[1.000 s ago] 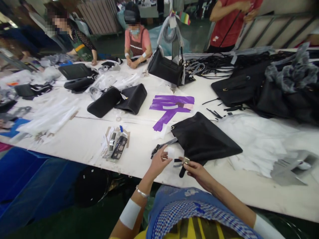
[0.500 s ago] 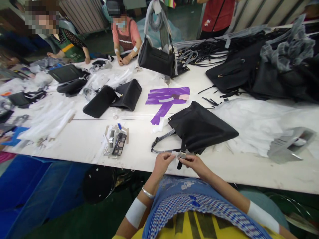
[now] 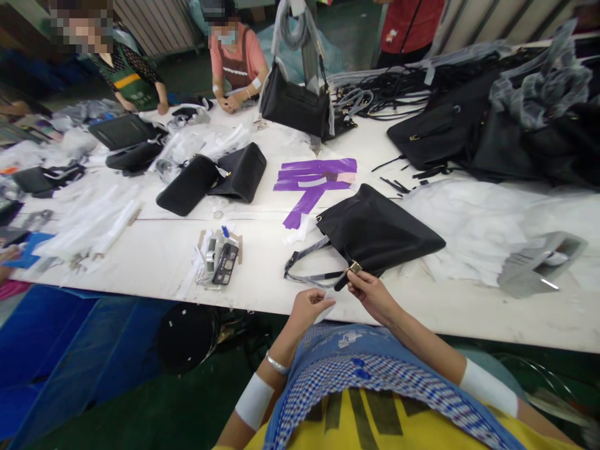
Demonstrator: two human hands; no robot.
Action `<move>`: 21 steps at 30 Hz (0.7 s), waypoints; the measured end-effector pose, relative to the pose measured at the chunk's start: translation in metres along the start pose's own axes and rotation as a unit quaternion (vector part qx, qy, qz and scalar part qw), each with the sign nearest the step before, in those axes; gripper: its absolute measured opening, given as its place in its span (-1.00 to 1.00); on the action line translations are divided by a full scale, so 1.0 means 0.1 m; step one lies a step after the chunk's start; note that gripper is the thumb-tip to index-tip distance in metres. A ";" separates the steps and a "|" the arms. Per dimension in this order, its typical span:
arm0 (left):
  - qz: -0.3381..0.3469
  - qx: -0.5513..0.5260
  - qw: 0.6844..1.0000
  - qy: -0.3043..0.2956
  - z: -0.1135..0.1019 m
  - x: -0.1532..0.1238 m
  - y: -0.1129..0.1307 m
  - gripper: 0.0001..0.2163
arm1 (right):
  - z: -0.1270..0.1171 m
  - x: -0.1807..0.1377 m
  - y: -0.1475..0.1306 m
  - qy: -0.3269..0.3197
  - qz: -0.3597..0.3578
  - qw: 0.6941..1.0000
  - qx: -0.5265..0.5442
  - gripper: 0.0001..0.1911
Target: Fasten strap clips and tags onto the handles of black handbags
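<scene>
A black handbag [image 3: 375,231] lies on its side on the white table in front of me, its strap partly wrapped in clear film. My right hand [image 3: 374,296] pinches the bag's strap at a gold-coloured buckle [image 3: 355,267]; the dark strap end [image 3: 341,282] hangs below the fingers. Just left of it, apart from the bag, my left hand [image 3: 307,309] is closed on a thin white piece of paper or tissue [image 3: 327,302]. That piece is held low, over the table's front edge.
Purple tape strips [image 3: 304,181] lie behind the bag. A phone [image 3: 225,264] and small tools sit to the left. White tissue sheets [image 3: 473,231] and a pile of black bags [image 3: 450,131] occupy the right. Co-workers [image 3: 237,56] are across the table.
My hands have moved apart. The left has drawn back with the white piece, while the right has shifted forward with the strap, leaving the gold buckle uncovered.
</scene>
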State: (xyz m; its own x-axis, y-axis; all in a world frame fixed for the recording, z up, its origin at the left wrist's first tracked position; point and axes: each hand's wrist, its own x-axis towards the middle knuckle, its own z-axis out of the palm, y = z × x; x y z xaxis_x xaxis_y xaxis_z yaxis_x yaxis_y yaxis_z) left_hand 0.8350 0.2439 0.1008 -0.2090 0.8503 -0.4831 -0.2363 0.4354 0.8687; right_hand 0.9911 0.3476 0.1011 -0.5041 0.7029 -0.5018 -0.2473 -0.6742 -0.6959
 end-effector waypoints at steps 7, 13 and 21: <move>0.010 0.021 1.000 -0.007 0.00 0.05 0.00 -0.75 | 0.00 0.03 0.00 0.014 0.002 1.000 -0.016 -0.72; 0.017 0.038 0.999 -0.015 0.00 0.08 0.00 -0.74 | -0.01 0.05 -0.04 0.027 0.000 0.999 -0.022 -0.73; 0.029 0.069 0.997 -0.018 0.06 0.13 0.05 -0.73 | -0.08 0.00 0.09 0.002 -0.003 0.993 -0.116 -0.69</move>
State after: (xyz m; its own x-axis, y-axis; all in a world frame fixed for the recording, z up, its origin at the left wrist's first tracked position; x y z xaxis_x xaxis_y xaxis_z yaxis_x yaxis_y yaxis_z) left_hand 0.8373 0.2588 0.0994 -0.1842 0.8839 -0.4299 -0.0906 0.4203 0.9029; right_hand 0.9953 0.3438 0.0909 -0.4992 0.7086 -0.4987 -0.0530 -0.5994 -0.7987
